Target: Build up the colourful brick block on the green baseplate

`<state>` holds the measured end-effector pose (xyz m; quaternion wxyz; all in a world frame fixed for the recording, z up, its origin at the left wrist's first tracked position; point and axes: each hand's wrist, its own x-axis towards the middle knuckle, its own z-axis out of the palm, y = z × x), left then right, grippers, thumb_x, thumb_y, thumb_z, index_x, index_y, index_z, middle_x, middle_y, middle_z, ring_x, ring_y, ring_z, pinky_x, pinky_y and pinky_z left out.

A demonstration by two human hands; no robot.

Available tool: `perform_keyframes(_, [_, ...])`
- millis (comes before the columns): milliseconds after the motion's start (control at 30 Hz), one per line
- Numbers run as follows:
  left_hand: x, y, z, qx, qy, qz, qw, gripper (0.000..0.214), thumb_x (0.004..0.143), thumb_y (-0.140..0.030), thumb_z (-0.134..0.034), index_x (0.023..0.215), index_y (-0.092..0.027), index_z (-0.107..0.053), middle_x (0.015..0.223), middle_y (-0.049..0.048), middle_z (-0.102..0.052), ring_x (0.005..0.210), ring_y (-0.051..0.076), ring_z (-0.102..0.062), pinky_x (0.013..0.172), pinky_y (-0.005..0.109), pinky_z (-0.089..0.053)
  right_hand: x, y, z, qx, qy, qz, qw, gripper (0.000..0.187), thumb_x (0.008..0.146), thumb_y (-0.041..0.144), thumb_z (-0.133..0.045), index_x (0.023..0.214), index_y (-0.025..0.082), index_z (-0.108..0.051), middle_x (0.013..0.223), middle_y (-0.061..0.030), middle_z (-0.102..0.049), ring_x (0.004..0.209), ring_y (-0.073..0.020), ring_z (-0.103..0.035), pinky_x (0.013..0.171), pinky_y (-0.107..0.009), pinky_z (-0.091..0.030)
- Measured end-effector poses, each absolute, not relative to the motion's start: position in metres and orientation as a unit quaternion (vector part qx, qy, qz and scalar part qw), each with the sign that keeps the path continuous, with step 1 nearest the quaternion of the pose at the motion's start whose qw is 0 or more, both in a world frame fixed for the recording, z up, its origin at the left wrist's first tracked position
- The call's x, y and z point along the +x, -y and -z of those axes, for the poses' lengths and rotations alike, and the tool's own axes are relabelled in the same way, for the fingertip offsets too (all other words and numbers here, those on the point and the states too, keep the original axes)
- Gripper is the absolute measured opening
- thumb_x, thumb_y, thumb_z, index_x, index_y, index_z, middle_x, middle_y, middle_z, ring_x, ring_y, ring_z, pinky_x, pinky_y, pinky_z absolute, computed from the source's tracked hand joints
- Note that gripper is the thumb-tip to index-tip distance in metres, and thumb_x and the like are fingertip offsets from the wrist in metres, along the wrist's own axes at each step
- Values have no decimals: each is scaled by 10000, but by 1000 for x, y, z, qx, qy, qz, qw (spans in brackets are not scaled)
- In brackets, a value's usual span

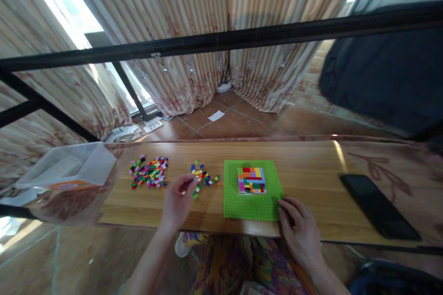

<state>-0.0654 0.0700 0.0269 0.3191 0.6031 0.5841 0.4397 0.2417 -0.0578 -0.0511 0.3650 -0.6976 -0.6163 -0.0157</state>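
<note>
Green baseplate (235, 207) touches right hand (302, 228); left hand (177, 199) curls near bricks (206, 179).

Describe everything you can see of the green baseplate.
The green baseplate is a thin, roughly square sheet, bright green and plastic-looking, its top covered in rows of small studs. It lies flat on the wood-grain tabletop, studs up. A multicoloured brick build sits on it, leaving bare green on all sides. The right hand has its fingertips at the plate's right edge, toward the near corner.
</note>
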Motion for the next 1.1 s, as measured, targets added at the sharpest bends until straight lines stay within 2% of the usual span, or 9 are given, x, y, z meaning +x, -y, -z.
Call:
perform_keyframes(133, [2,-9,-24,433,-518,-434,596,298,731,-400,-708,938,-185,-714,850,45,-710,757,142,-644,736,268,-528,218,64,18,-682,594,-50,424,273,926,377,-507,1090,227,-666,1158,-105,-618,1084,-238,-574,950,-450,-489])
perform_keyframes(233, [40,19,-21,307,-480,-430,700,295,697,-375,-762,896,-161,-718,792,40,-695,689,116,-626,687,240,-515,196,68,-8,-653,606,-126,436,255,908,345,-556,1130,269,-656,1156,-84,-634,1063,-222,-604,904,-403,-528])
perform_keyframes(333, [62,29,-21,252,-437,-426,751,284,667,-337,-796,863,-147,-719,815,47,-696,707,116,-628,698,240,-517,184,68,-20,-633,604,-145,462,213,879,321,-605,1076,281,-677,1077,-62,-664,990,-208,-637,822,-346,-557])
perform_keyframes(600, [74,30,-23,243,-461,-445,728,240,671,-295,-797,827,-142,-697,776,16,-668,667,83,-592,624,186,-491,190,66,-17,-611,609,-176,474,225,860,210,-627,1072,276,-664,1007,-35,-685,953,-184,-635,819,-316,-542])
perform_keyframes(833, [79,26,-24,254,-476,-421,729,287,671,-337,-783,845,-139,-670,772,28,-675,676,115,-622,654,236,-521,200,55,-10,-615,617,-161,463,204,867,193,-605,1051,254,-669,968,-42,-692,909,-188,-638,800,-331,-545])
perform_keyframes(933, [76,19,-21,300,-503,-430,687,312,684,-336,-763,910,-142,-670,811,41,-691,699,128,-642,679,248,-528,208,42,-11,-626,615,-136,460,172,869,221,-613,1027,240,-677,956,-40,-698,901,-184,-642,808,-326,-541])
perform_keyframes(1100, [65,8,-12,391,-519,-472,596,266,691,-324,-729,882,-150,-665,834,48,-684,752,148,-638,682,256,-537,220,20,-12,-649,613,-88,442,156,885,264,-590,999,226,-689,928,-49,-705,879,-195,-640,799,-343,-530])
